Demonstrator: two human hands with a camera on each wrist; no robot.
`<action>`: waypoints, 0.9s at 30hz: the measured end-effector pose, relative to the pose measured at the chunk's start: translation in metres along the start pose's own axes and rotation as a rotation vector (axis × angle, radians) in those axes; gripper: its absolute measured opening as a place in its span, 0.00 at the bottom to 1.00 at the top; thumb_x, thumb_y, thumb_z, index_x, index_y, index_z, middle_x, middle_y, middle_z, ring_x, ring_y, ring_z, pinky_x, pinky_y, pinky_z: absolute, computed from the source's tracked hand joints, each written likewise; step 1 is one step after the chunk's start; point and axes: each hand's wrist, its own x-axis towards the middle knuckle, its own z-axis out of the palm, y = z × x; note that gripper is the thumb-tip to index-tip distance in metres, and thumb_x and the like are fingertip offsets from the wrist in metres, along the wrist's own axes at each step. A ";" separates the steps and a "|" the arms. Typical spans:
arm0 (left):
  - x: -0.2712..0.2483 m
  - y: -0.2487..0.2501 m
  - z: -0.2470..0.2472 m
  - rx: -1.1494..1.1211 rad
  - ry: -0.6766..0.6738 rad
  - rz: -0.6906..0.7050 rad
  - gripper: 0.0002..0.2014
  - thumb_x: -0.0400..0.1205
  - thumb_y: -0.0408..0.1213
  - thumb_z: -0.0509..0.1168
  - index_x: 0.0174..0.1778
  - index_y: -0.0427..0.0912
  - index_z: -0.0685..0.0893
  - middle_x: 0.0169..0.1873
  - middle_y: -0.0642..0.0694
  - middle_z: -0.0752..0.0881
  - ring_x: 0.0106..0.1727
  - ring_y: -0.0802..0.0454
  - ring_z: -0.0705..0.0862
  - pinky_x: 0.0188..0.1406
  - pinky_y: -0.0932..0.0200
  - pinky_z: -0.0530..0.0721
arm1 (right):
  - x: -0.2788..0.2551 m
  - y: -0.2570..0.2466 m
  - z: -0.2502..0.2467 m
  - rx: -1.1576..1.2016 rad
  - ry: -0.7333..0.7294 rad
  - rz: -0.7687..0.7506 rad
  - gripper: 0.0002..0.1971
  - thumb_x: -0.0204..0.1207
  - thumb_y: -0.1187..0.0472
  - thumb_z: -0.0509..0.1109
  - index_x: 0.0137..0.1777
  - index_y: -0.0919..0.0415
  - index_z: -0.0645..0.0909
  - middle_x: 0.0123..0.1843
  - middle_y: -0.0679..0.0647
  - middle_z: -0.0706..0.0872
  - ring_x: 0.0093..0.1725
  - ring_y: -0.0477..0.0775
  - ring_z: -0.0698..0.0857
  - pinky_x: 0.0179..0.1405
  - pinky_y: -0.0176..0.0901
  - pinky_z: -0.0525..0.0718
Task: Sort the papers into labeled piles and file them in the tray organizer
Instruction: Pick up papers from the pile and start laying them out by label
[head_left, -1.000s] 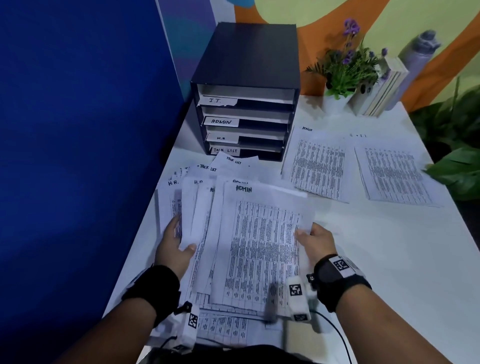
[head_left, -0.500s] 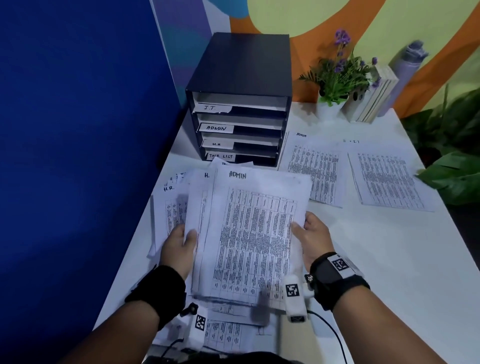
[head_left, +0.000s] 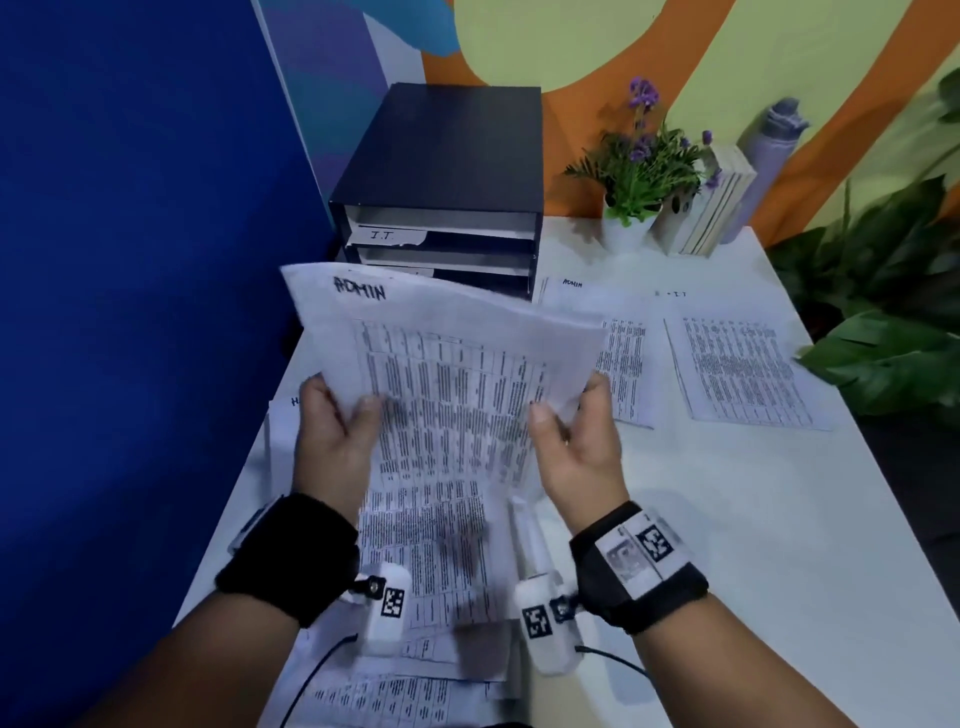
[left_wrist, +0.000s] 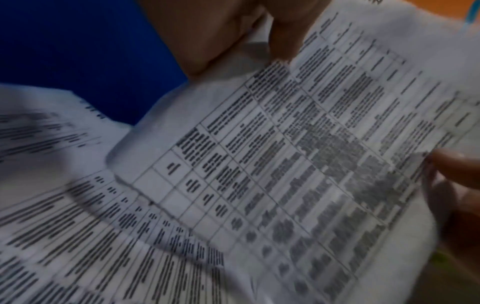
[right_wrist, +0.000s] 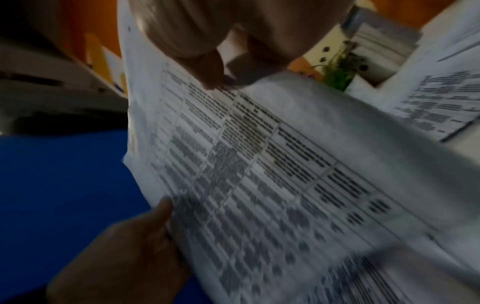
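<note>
Head view, item record. Bundle of papers, top sheet headed "ADMIN", was held lifted above the near left of the white tabletop, in front of the tray organizer. Left hand pinched the bundle's left edge, thumb on top and fingers behind; right hand pinched the right edge in the same way. Sheet count in the bundle could not be told; the wrist views were blurred.

Sorted piles on the tabletop: two, lying right of the bundle, one headed "ADMIN" and one headed "I.T.". Loose sheets lay beneath the wrists at the near edge, and a further sheet edge showed left of the left hand; number uncertain.

Tray organizer: one, dark, at the far left; two slots visible above the bundle, the upper labelled "I.T.", the lower slots hidden by the paper.

Other: one potted plant, one row of books, one bottle.

Risks, as judged: the bundle sagged between two edge pinches, so inner sheets might slip out and mix with the loose sheets below. Only the top heading was readable, so sheets of another heading could be carried onto the ADMIN pile.
</note>
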 end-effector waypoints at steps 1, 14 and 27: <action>-0.001 0.000 -0.001 -0.007 0.007 0.018 0.15 0.82 0.33 0.65 0.60 0.52 0.72 0.53 0.58 0.85 0.55 0.62 0.83 0.54 0.67 0.82 | -0.004 0.000 0.002 -0.034 -0.026 -0.016 0.19 0.81 0.73 0.63 0.57 0.46 0.67 0.53 0.46 0.80 0.43 0.29 0.82 0.41 0.24 0.81; 0.006 -0.037 0.027 0.248 -0.031 -0.193 0.16 0.84 0.27 0.62 0.64 0.49 0.74 0.48 0.52 0.84 0.50 0.49 0.83 0.46 0.58 0.80 | 0.030 0.080 -0.024 -0.310 0.234 0.372 0.17 0.84 0.66 0.59 0.72 0.55 0.71 0.54 0.44 0.80 0.54 0.50 0.82 0.57 0.43 0.81; -0.001 -0.099 0.006 1.235 -0.597 -0.302 0.39 0.78 0.57 0.67 0.83 0.64 0.55 0.85 0.53 0.46 0.85 0.49 0.47 0.79 0.35 0.59 | 0.135 0.149 -0.142 -0.542 0.489 0.738 0.24 0.81 0.70 0.59 0.77 0.67 0.67 0.70 0.66 0.77 0.68 0.65 0.78 0.63 0.47 0.76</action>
